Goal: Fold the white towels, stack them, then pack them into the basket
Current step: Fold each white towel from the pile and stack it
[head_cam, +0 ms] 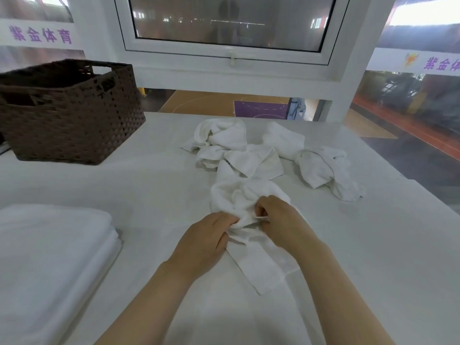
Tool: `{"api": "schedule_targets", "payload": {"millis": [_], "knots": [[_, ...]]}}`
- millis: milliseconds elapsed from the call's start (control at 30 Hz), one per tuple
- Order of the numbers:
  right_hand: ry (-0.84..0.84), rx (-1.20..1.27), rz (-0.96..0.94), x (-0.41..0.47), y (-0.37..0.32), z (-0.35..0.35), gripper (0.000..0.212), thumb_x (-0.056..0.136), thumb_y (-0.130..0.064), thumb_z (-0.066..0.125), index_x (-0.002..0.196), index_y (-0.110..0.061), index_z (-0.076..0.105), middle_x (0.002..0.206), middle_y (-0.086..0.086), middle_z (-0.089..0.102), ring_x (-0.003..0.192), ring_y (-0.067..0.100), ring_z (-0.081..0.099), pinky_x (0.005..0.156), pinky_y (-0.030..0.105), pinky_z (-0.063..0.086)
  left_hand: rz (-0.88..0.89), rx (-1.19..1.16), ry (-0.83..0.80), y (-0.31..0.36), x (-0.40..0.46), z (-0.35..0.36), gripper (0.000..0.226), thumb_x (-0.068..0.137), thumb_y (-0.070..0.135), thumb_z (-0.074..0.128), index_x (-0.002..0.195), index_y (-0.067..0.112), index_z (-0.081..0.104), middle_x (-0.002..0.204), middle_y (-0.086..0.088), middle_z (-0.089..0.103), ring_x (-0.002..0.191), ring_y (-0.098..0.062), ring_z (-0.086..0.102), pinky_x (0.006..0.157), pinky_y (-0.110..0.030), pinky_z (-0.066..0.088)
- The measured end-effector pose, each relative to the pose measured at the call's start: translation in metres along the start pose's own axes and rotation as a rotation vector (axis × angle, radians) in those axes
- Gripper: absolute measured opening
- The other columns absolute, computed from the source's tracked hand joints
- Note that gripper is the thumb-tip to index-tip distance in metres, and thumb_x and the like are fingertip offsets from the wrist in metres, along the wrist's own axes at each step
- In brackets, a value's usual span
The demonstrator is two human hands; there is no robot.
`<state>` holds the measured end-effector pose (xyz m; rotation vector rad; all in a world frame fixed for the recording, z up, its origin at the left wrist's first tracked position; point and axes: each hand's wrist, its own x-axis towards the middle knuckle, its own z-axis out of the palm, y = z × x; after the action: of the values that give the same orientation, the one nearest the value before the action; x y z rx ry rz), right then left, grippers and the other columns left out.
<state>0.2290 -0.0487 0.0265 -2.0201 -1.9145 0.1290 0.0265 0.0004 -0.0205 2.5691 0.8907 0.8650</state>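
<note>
A crumpled white towel [258, 260] lies in the middle of the white table. My left hand [206, 240] pinches a bunched fold of it from the left. My right hand [278, 220] pinches its edge from the right, fingers curled. Behind it sits a heap of unfolded white towels [231, 148], and another crumpled towel [321, 165] lies to the right. A stack of folded white towels [49, 250] rests at the near left. The dark brown woven basket [72, 125] stands at the far left; its inside is dark and I cannot tell what it holds.
The table [154, 190] is covered in white cloth and its right edge runs diagonally at the right. A white-framed window [229, 53] and wall rise just behind the table's far edge.
</note>
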Motion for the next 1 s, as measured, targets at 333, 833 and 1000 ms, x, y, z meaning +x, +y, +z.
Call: {"api": "schedule_targets", "payload": {"millis": [333, 833, 1000], "knots": [[0.258, 0.157, 0.331, -0.016, 0.015, -0.082, 0.03, 0.088, -0.016, 0.058, 0.068, -0.017, 0.036, 0.063, -0.001, 0.043, 0.057, 0.017, 0.039, 0.054, 0.032, 0.033, -0.057, 0.114, 0.102, -0.003, 0.006, -0.051, 0.046, 0.087, 0.032, 0.025, 0.114, 0.017, 0.06, 0.103, 0.008, 0.061, 0.091, -0.014, 0.055, 0.072, -0.023, 0.039], [0.276, -0.025, 0.374, 0.007, 0.0, -0.24, 0.021, 0.083, -0.01, 0.055, 0.071, -0.019, 0.04, 0.077, 0.001, 0.047, 0.067, 0.019, 0.041, 0.053, 0.027, 0.028, -0.04, 0.412, 0.145, 0.025, 0.083, -0.205, 0.019, 0.096, 0.012, 0.044, 0.112, 0.022, 0.05, 0.08, 0.008, 0.054, 0.061, -0.004, 0.049, 0.053, -0.026, 0.037], [0.186, -0.038, 0.213, 0.002, -0.025, -0.279, 0.023, 0.081, 0.003, 0.042, 0.076, -0.018, 0.05, 0.079, -0.002, 0.051, 0.077, 0.021, 0.044, 0.058, 0.024, 0.032, -0.029, 0.58, 0.108, 0.046, 0.106, -0.249, 0.017, 0.1, 0.017, 0.036, 0.11, 0.023, 0.049, 0.085, 0.009, 0.056, 0.071, -0.011, 0.054, 0.064, -0.033, 0.048]]}}
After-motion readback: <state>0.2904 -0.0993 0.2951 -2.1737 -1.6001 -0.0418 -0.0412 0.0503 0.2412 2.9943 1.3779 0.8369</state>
